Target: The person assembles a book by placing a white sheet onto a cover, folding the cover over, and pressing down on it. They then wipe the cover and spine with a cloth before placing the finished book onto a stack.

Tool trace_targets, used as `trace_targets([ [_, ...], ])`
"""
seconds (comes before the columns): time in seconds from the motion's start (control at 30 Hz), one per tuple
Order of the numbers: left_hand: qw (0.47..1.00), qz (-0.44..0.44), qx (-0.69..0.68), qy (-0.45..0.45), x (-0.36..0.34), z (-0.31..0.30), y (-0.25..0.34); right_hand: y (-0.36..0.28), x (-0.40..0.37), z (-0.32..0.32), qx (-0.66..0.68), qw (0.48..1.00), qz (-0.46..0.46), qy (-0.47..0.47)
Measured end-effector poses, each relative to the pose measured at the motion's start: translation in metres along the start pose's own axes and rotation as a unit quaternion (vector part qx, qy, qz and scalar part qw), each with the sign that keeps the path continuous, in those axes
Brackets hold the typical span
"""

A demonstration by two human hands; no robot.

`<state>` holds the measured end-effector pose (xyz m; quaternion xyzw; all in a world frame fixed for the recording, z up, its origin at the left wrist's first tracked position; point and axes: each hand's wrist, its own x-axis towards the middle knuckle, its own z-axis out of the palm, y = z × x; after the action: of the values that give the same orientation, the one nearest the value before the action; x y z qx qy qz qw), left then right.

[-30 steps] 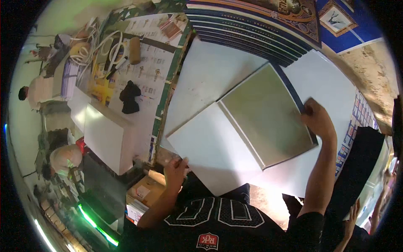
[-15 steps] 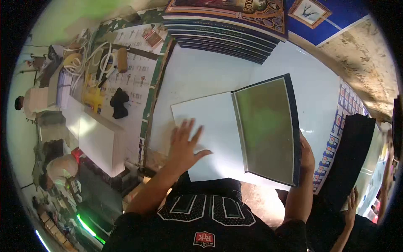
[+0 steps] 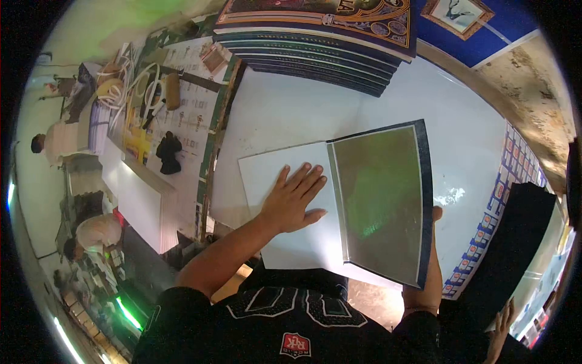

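An open hardcover book lies in front of me, its white page (image 3: 267, 167) on the left and its dark-edged cover (image 3: 379, 188) raised at a tilt on the right. The inside of that cover is greyish green and shiny. My left hand (image 3: 297, 197) rests flat on the white page close to the spine, fingers stretched out and thumb apart. From behind the cover's right edge, my right hand (image 3: 437, 213) holds it up; only a fingertip or thumb tip and the forearm show, the other fingers being hidden.
A stack of hardcover books (image 3: 315, 54) stands at the back of the white table (image 3: 467, 145). To the left are a white page block (image 3: 142, 206), a black cloth-like item (image 3: 169, 153) and white cables. Black material (image 3: 509, 236) lies right, near another person's hand (image 3: 502, 321).
My left hand has moved right and come down flat on the page. My right hand has slipped further behind the cover. The view has shifted slightly.
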<state>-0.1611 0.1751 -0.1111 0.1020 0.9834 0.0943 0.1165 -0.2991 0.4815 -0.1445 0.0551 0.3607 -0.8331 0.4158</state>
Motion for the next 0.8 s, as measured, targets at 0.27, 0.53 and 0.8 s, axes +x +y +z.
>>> trace_targets([
  [0.27, 0.999, -0.001, -0.001, 0.048, -0.002, 0.006, -0.002, 0.017, -0.011, -0.011, 0.015, 1.000, 0.027, 0.004],
  [0.53, 0.997, 0.009, -0.041, 0.062, -0.005, 0.004, -0.003, 0.028, -0.031, 0.014, -0.008, 0.999, 0.043, -0.015],
  [0.8, 0.969, -0.058, -0.175, 0.162, -0.034, 0.005, -0.018, 0.022, -0.027, 0.184, -0.258, 0.966, 0.004, 0.009],
])
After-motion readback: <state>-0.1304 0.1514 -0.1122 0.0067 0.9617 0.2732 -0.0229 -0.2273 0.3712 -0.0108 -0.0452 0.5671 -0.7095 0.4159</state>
